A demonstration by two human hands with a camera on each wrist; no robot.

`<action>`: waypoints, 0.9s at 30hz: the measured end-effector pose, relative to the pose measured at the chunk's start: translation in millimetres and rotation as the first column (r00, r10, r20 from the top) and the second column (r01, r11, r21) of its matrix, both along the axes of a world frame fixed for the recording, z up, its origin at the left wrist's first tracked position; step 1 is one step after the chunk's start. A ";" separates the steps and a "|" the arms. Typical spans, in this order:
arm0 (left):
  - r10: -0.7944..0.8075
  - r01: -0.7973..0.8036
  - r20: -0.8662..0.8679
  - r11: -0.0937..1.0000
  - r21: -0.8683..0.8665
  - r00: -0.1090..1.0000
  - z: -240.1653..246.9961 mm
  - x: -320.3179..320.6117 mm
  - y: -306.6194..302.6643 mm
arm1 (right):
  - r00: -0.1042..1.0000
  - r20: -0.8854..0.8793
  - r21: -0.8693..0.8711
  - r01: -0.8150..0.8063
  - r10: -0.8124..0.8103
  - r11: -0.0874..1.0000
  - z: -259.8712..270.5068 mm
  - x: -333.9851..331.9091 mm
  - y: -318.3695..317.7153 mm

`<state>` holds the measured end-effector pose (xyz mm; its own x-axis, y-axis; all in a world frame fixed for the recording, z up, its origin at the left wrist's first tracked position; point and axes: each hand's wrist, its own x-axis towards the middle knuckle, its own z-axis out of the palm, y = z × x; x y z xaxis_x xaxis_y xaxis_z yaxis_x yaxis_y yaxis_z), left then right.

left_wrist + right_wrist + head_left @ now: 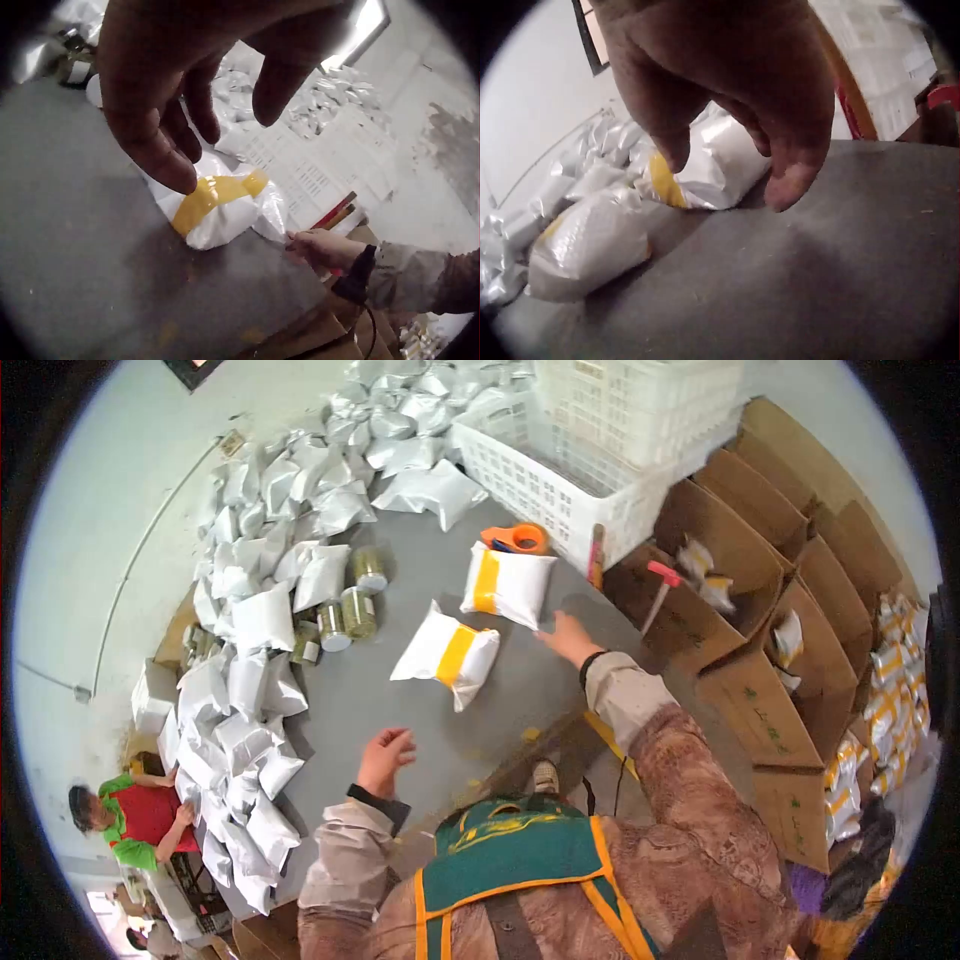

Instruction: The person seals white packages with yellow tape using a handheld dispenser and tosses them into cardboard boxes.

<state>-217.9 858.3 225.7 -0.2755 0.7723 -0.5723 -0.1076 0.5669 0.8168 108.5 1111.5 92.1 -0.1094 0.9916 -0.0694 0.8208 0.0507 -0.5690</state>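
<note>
Two white bags with yellow tape lie on the grey table. The upper bag is beside the right hand, whose fingertips are at its lower corner. In the right wrist view, the thumb and fingers of the right hand are spread apart in front of that bag; contact is hard to tell. The lower bag lies nearer the body, touched by neither hand. My left hand hovers below and left of it, fingers loosely bent and holding nothing. The left wrist view shows the left hand above the bags.
Silver-white bags are heaped along the table's left and far sides, beside several jars. An orange tape dispenser and white crates stand at the back. Cardboard boxes fill the right. A person in red is at left.
</note>
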 end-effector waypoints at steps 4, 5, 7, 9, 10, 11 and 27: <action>0.043 -0.038 0.050 0.993 -0.110 0.998 -59.4 6.5 17.2 | 0.975 0.109 -0.039 -0.192 0.195 0.981 -1.3 -46.4 21.8; 0.085 -0.078 0.059 0.992 -0.098 0.995 -71.4 7.4 26.4 | 0.972 0.094 -0.062 -0.209 0.214 0.976 -3.8 -59.9 21.1; 0.118 -0.110 0.098 0.990 -0.086 0.988 -94.9 24.8 51.8 | 0.972 0.036 -0.089 -0.229 0.233 0.969 24.8 -79.7 1.5; 0.027 -0.029 -0.026 0.997 -0.065 0.999 -109.8 34.7 74.2 | 0.934 -0.091 0.024 -0.346 0.347 0.938 19.9 -79.4 -14.0; -0.028 0.019 -0.097 0.996 -0.088 0.995 -101.9 41.8 85.2 | 0.939 -0.215 -0.072 -0.291 0.269 0.954 9.7 -80.4 -21.6; -0.075 0.057 -0.171 0.993 -0.108 0.982 -97.7 42.5 96.7 | 0.934 -0.306 -0.213 -0.255 0.184 0.943 41.1 -71.1 -44.3; -0.577 0.604 0.436 0.792 0.091 0.690 -3.3 148.0 54.1 | 0.346 -0.885 -0.100 0.512 -0.311 0.853 242.7 297.9 -89.4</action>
<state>-69.9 912.4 222.4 0.5041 0.6558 -0.5620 -0.0566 0.6744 0.7362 406.4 1022.1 334.8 0.4154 0.9090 -0.0336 -0.1373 0.0262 -0.9902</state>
